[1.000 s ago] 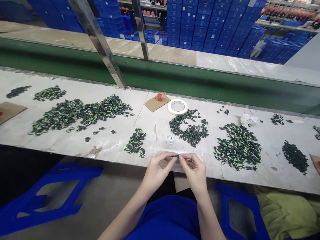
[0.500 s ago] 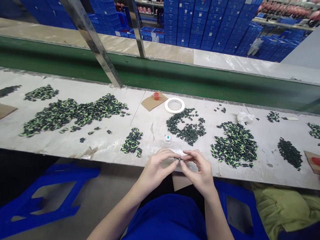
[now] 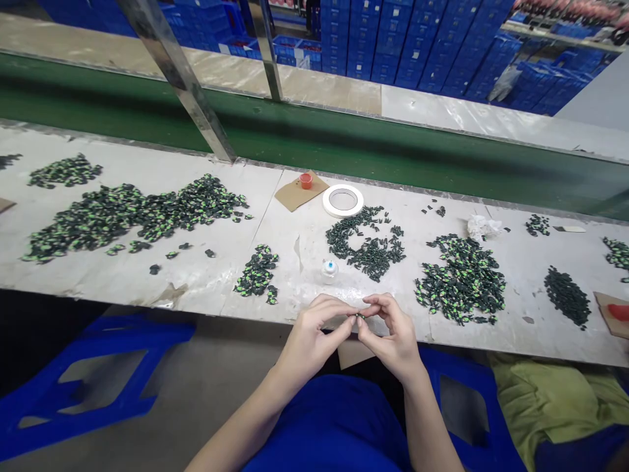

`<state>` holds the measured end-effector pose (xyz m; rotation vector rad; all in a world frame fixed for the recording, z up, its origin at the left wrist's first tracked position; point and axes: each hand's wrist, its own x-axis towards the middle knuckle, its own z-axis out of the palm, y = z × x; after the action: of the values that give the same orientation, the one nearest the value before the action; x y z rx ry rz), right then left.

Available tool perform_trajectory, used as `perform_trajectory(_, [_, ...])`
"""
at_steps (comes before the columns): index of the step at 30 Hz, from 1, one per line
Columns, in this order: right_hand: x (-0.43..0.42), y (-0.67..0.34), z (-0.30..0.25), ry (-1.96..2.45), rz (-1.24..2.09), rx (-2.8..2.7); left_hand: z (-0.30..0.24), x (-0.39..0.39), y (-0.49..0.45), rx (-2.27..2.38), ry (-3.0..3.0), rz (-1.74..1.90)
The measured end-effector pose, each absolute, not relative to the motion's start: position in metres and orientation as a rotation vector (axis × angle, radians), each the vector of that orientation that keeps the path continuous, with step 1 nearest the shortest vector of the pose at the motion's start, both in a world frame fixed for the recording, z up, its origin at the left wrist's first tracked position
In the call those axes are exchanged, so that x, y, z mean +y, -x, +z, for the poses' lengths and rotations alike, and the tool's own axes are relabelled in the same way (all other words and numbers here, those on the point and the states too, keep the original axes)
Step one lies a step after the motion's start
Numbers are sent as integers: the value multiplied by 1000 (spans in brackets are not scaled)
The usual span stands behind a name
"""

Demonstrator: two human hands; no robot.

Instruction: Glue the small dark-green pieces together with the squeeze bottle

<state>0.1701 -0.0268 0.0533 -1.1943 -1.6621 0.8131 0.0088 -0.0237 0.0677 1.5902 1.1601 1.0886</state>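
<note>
At the table's near edge my left hand and my right hand meet fingertip to fingertip. Both pinch one small black-and-green part, mostly covered by the fingers. Just beyond them stands a small clear bottle with a white top and blue tip. Behind it lies a loose ring-shaped pile of small dark pieces. A small heap of black-and-green parts is left of my hands, and a larger heap of them is to the right.
A roll of white tape and a red cup on cardboard sit farther back. A long heap of black-and-green parts spreads at left. Crumpled white paper and a dark pile lie right. A metal post rises behind.
My hands stay together on the small part, with the fingertips shifted slightly and covering more of it. The whole view has tilted a little; the piles look unchanged.
</note>
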Motion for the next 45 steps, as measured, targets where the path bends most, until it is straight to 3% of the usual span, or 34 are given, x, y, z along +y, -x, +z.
perform_trajectory(4, [-25, -195, 53, 1311, 756, -1719, 63, -23, -7, 1156, -1572, 963])
perform_trajectory(7, [-21, -229, 49, 1535, 457, -1707, 64, -19, 8, 1220, -1627, 939])
perform_trajectory(10, [-15, -252, 44, 1724, 88, -1637, 60, -9, 37, 1472, -1719, 1029])
perform_trajectory(13, [-9, -242, 41, 1718, -45, -1599, 49, 8, 68, 1876, -1820, 1064])
perform_trajectory(18, [6, -174, 33, 1528, 374, -1749, 37, 43, 90, 2163, -1964, 878])
perform_trajectory(25, [31, -119, 19, 1382, 593, -1751, 38, 70, 93, 1996, -2239, 566])
perform_trajectory(34, [14, -126, 32, 1298, 1126, -1376, 38, 56, 76, 1787, -2036, 767])
perform_trajectory(45, [6, -140, 24, 1199, 1115, -782, 19, 7, 36, 1703, -1893, 958])
